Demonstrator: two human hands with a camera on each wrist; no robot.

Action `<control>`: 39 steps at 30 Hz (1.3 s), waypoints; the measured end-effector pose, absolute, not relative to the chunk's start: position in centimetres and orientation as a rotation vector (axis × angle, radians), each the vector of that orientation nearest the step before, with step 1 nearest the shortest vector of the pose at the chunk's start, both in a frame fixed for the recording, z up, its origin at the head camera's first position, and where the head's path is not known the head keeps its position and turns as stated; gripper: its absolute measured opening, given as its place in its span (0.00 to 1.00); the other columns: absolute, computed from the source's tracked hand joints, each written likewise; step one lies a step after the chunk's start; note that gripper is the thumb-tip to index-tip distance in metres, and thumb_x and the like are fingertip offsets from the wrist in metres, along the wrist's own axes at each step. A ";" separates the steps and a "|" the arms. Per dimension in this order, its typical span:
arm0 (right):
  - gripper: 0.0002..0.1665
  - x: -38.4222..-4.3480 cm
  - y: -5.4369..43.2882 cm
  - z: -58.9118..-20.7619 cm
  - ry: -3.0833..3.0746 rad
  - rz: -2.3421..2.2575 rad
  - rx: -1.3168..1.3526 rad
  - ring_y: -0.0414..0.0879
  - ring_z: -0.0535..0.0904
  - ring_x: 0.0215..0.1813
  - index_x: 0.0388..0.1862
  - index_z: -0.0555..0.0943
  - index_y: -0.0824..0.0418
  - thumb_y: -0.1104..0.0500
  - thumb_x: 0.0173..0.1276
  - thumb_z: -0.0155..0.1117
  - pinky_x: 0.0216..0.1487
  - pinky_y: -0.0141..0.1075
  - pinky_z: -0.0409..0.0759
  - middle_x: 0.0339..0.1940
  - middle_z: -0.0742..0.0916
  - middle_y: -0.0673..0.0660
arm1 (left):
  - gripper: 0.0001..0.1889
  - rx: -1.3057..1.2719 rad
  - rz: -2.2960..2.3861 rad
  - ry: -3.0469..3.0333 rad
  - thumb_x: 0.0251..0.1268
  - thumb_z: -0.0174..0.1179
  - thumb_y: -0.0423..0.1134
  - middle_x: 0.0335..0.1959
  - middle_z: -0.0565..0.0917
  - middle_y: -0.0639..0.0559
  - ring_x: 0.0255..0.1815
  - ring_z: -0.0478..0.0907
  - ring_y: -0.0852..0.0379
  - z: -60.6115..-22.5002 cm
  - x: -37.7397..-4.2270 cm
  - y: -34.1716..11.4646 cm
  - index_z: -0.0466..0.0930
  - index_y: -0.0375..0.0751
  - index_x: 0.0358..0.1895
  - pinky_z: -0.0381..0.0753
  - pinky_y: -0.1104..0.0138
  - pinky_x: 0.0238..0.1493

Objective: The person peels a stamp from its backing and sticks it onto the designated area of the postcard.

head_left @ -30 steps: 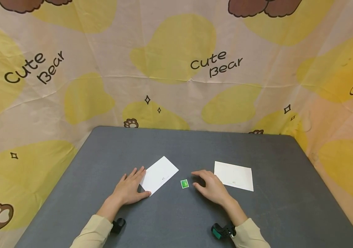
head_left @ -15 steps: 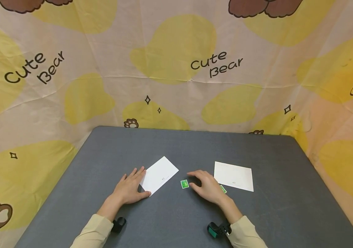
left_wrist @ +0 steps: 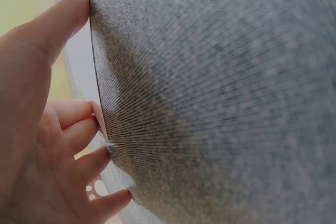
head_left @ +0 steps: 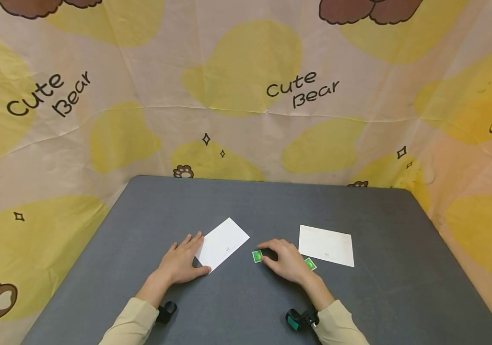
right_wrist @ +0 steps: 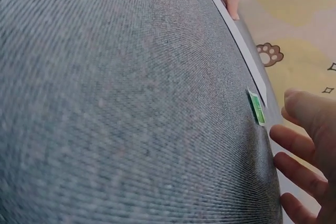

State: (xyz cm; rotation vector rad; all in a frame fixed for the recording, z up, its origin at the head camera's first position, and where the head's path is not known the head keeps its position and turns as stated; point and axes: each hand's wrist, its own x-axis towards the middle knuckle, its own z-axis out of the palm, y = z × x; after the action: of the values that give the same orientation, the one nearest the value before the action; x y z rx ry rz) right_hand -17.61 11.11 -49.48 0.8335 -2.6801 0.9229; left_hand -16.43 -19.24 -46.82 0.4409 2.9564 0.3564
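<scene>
My left hand (head_left: pixel 180 260) rests on the left end of a white paper rectangle (head_left: pixel 224 243), an envelope or card, its fingers spread and the thumb on the near corner. In the left wrist view the thumb (left_wrist: pixel 71 17) lies on the paper's edge. A small green stamp with a white border (head_left: pixel 257 256) lies right of that paper. Beside it hovers my right hand (head_left: pixel 287 261), index finger and thumb apart at the stamp's right edge. The right wrist view shows the stamp (right_wrist: pixel 256 107) on the table, outside the fingers.
A second green stamp (head_left: pixel 310 264) lies by my right wrist, partly covered by the hand. Behind it is another white paper rectangle (head_left: pixel 327 245). The grey table (head_left: pixel 246 201) ends at a printed cloth backdrop (head_left: pixel 246 96).
My right hand has moved left to the near stamp. The second stamp, hidden beneath the hand at first, now shows at its right side. The left hand stays put.
</scene>
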 end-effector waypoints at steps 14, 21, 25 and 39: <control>0.13 -17.6 10.9 -49.9 -2.658 0.906 0.839 0.46 0.76 0.47 0.43 0.83 0.51 0.57 0.57 0.67 0.44 0.45 0.70 0.42 0.83 0.47 | 0.46 0.434 0.373 2.954 0.48 0.63 0.61 0.71 0.60 0.45 0.70 0.55 0.42 -46.8 -16.5 -19.2 0.59 0.38 0.69 0.55 0.41 0.63; 0.12 -17.6 10.7 -50.0 -2.670 0.899 0.817 0.47 0.75 0.47 0.42 0.84 0.50 0.56 0.56 0.67 0.44 0.46 0.70 0.42 0.83 0.47 | 0.46 0.431 0.376 2.952 0.49 0.62 0.60 0.71 0.59 0.45 0.71 0.55 0.42 -46.8 -16.5 -19.2 0.59 0.38 0.69 0.55 0.41 0.63; 0.12 -17.5 10.6 -50.1 -2.684 0.881 0.804 0.47 0.75 0.47 0.41 0.84 0.50 0.56 0.56 0.68 0.45 0.48 0.70 0.42 0.82 0.48 | 0.46 0.433 0.374 2.951 0.49 0.62 0.61 0.71 0.59 0.45 0.70 0.55 0.41 -46.8 -16.5 -19.2 0.59 0.38 0.69 0.55 0.41 0.63; 0.12 -17.4 10.3 -50.1 -2.694 0.873 0.759 0.48 0.74 0.48 0.39 0.83 0.49 0.56 0.53 0.69 0.45 0.49 0.70 0.42 0.81 0.47 | 0.46 0.436 0.379 2.964 0.48 0.63 0.60 0.70 0.61 0.45 0.70 0.56 0.41 -46.9 -16.5 -19.2 0.60 0.38 0.68 0.56 0.41 0.63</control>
State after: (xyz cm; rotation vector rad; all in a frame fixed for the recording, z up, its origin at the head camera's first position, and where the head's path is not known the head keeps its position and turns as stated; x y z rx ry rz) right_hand -17.38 10.33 -50.14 0.7595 -2.6940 0.8728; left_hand -16.48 -19.18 -46.91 0.4356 2.9638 0.3793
